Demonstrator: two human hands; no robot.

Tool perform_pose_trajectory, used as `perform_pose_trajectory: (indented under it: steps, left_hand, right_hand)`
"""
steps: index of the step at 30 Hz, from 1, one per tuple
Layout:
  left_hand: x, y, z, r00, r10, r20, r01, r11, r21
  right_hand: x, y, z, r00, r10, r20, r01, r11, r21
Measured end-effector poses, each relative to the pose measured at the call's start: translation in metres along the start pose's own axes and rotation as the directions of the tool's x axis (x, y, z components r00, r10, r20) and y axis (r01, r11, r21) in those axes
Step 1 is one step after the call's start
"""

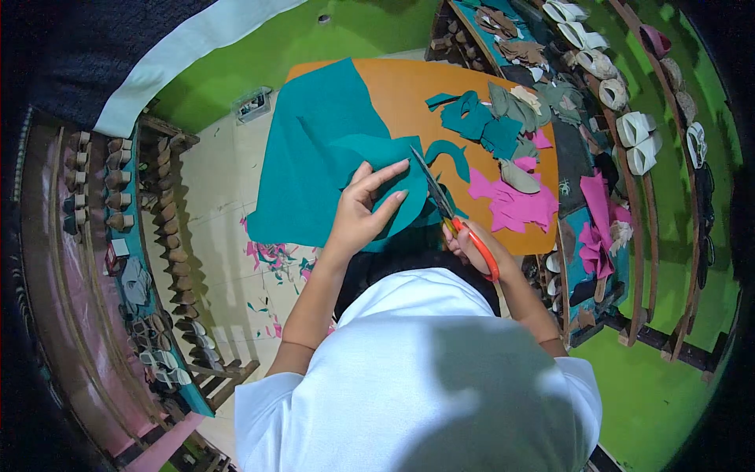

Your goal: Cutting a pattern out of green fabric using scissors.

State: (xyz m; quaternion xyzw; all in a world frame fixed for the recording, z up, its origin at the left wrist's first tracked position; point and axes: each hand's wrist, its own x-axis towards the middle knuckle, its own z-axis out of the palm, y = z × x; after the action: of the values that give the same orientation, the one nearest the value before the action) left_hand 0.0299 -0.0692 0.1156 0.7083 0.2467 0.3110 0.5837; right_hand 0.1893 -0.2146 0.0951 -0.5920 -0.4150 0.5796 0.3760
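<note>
A large teal sheet of flexible material [303, 157] covers the left half of the orange table, its near right edge raised and curled. My left hand [358, 206] grips it close to this edge, with index finger and thumb lying on top and apart. The other fingers are partly hidden. My right hand [474, 245] holds orange-handled scissors [435, 187], their blades pointing up and away along the sheet's right edge, close to my left fingertips. Just right of the blades lies a curved teal offcut [451, 160].
Teal cut pieces [469, 116], grey-green pieces [519, 179] and pink scraps [523, 206] lie on the right of the orange table [409, 90]. Small clippings [271, 256] litter the tiled floor. Racks of shoe lasts [177, 252] stand left; shoes [633, 130] line the right wall.
</note>
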Motion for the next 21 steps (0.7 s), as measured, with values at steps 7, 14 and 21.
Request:
perform_pose_trajectory:
  steps: [7,14,21]
  left_hand:
    - [0.003,0.006,0.0,1.0,-0.019,0.019,0.019,0.999,-0.037]
    - [0.002,0.002,-0.002,0.999,-0.018,0.05,0.019,1.0,-0.021]
    - [0.003,0.012,-0.002,0.995,-0.05,0.083,0.051,0.999,-0.011]
  right_hand:
    - [-0.003,-0.002,0.001,0.999,0.0,-0.036,0.0,1.0,-0.001]
    - [-0.002,0.007,-0.002,0.999,-0.042,-0.027,0.042,0.999,-0.006]
    - [-0.003,-0.002,-0.001,0.999,-0.026,-0.046,0.024,0.999,-0.041]
